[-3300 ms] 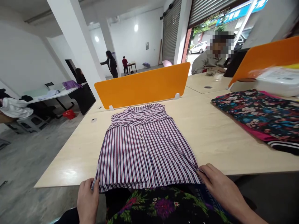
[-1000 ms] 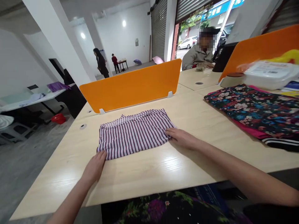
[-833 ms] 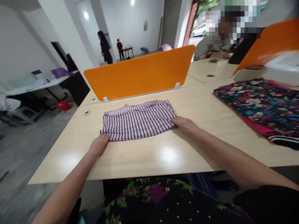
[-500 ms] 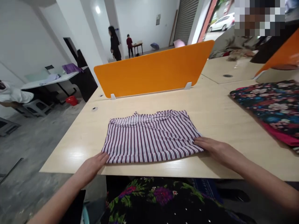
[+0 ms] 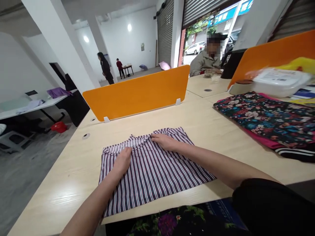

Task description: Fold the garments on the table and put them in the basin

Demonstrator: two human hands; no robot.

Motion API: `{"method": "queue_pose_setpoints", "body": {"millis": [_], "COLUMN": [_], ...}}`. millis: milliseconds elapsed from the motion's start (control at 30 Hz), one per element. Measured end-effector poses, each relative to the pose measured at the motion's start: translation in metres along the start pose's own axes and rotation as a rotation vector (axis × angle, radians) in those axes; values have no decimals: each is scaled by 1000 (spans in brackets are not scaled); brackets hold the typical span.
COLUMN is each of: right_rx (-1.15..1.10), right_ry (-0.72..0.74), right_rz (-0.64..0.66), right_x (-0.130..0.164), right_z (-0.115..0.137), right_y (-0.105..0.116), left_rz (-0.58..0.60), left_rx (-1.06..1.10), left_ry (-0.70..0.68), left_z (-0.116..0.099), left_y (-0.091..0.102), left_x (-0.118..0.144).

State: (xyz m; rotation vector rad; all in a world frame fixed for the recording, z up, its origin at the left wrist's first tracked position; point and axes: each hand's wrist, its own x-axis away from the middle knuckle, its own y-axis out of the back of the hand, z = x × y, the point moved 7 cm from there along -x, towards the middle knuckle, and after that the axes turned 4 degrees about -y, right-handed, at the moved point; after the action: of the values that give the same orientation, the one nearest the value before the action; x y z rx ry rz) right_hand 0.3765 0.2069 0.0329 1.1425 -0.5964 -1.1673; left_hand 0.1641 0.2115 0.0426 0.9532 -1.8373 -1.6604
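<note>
Under both hands, on the pale wooden table (image 5: 216, 131), lies the folded garment of purple, white and dark red striped cloth (image 5: 152, 170). The left hand (image 5: 123, 160) rests palm down on it, fingers loosely spread and flat, their tips just short of the gathered far edge. The right hand (image 5: 164, 141) lies to the right of the left and a little farther out, its fingertips touching that bunched far edge near the middle; whether they pinch the cloth or only press on it cannot be told. Most of the striped cloth spreads on the near side of both hands, towards the table's near edge, and its near left corner reaches that edge.

Beyond the fingertips stands an orange plastic divider panel (image 5: 137, 93), well apart from the garment. To the right of the right hand, well apart, lies a dark floral fabric (image 5: 265, 118) over a pink piece, cut off by the frame's right edge. A white plastic container (image 5: 279, 82) behind it is blurred. The right forearm hides part of the garment's right side, and a black sleeve fills the lower right corner. Another person in a grey jacket (image 5: 203, 64) sits at the far table.
</note>
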Motion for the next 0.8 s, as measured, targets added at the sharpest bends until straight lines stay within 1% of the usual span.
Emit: {"method": "queue_pose_setpoints", "body": {"millis": [67,100,167,267,367,467,533,600,667,733,800], "right_rx": [22,19,-1,-34,-34,46,97,111,121,173,251], "right_ry": [-55,-86,-143,-220,-239,-261,-298,-288,-206,-118,-88], "right_rz": [-48,-57,-70,-132,-173,-256,-292,-274,-233,-204,-186], "right_x": [-18,-23,-28,-28,-30,-32,-31,-30,-29,-27,-26], "right_z": [-14,-22,-34,-45,-47,-50,-54,-55,-51,-45,-41], "right_y": [0,0,2,6,9,16,18,14,7,2,0], "left_rz": [-49,-42,-1,31,2,-79,-143,-194,-243,-289,-301], "left_rx": [-23,-28,-52,-120,-148,-186,-223,-250,-268,-279,-275], "left_ry": [111,128,119,112,127,171,218,259,271,234,135], "left_z": [26,36,52,68,76,81,82,81,75,64,47], "left_y": [1,2,4,11,20,28,29,25,19,14,8], "left_x": [-12,-15,-16,-15,-19,-28,-34,-37,-36,-33,-30]}}
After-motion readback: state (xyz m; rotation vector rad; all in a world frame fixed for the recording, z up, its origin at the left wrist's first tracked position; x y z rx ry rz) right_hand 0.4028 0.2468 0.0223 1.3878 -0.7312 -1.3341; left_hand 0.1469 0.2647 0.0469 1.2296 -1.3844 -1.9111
